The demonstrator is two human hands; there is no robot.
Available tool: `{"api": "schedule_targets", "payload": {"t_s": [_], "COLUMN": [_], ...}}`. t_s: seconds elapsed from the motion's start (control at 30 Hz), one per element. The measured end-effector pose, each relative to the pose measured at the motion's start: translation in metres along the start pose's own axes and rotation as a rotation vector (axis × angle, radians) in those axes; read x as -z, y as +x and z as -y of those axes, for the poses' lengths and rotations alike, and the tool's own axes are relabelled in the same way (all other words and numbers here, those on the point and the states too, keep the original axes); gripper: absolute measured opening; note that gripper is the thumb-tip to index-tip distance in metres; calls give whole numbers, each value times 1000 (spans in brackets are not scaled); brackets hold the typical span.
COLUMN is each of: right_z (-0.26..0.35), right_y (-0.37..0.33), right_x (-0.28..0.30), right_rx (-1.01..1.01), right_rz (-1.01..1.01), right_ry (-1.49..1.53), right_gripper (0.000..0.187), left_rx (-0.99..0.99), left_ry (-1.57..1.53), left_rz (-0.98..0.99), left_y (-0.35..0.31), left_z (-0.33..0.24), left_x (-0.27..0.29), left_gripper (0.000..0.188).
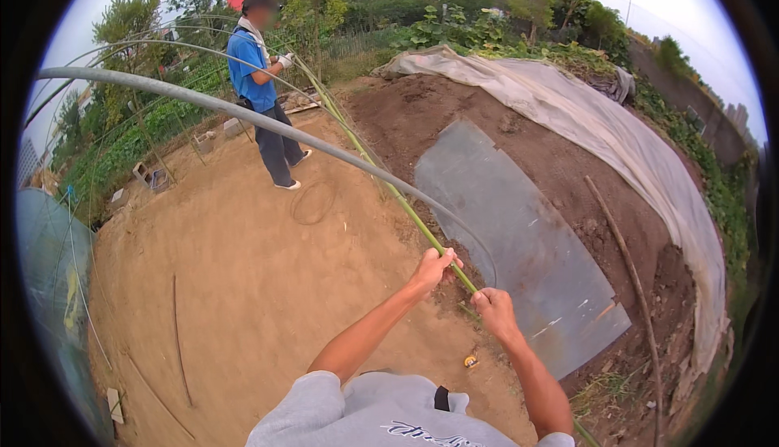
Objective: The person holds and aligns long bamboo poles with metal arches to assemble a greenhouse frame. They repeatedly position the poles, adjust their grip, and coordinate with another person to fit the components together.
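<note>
A long green bamboo pole runs from the far middle of the head view down toward me at the lower right. My left hand is closed around it in front of my body. Closer to me, my right hand grips the same pole with its fingers wrapped round. Near the pole's far stretch stands a person in a blue shirt, one gloved hand raised close to it; whether that hand grips it I cannot tell. A grey curved hoop pipe arches across, passing beside the pole.
A grey sheet lies on dark soil at my right, with a wooden stick beyond it. Whitish plastic film edges the soil. A small yellow tape measure sits on the sandy ground. A thin wire loop lies near the person's feet.
</note>
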State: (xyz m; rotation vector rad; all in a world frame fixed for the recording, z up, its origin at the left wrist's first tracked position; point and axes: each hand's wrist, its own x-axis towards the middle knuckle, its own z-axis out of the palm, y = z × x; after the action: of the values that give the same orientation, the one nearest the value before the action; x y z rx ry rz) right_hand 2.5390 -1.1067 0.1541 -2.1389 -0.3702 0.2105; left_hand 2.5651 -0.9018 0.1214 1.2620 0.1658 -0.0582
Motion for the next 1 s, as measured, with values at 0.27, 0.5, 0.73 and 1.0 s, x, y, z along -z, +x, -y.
{"api": "schedule_targets", "payload": {"t_s": [0.27, 0.5, 0.73, 1.0], "right_z": [24, 32, 31, 32], "right_y": [-3, 4, 14, 18], "right_x": [17, 40, 46, 56], "right_rx": [-417, -511, -505, -529], "right_rz": [386, 533, 582, 595], "right_ry": [538, 733, 843, 903], "right_gripper": [29, 30, 28, 28], "left_rx": [-26, -201, -249, -352], "left_ry": [-107, -435, -377, -282], "left_rz": [163, 441, 538, 521], "left_y": [-2, -16, -17, -11], "left_z": [3, -3, -4, 18], "left_x": [13, -21, -34, -55], "left_gripper": [24, 35, 37, 49]}}
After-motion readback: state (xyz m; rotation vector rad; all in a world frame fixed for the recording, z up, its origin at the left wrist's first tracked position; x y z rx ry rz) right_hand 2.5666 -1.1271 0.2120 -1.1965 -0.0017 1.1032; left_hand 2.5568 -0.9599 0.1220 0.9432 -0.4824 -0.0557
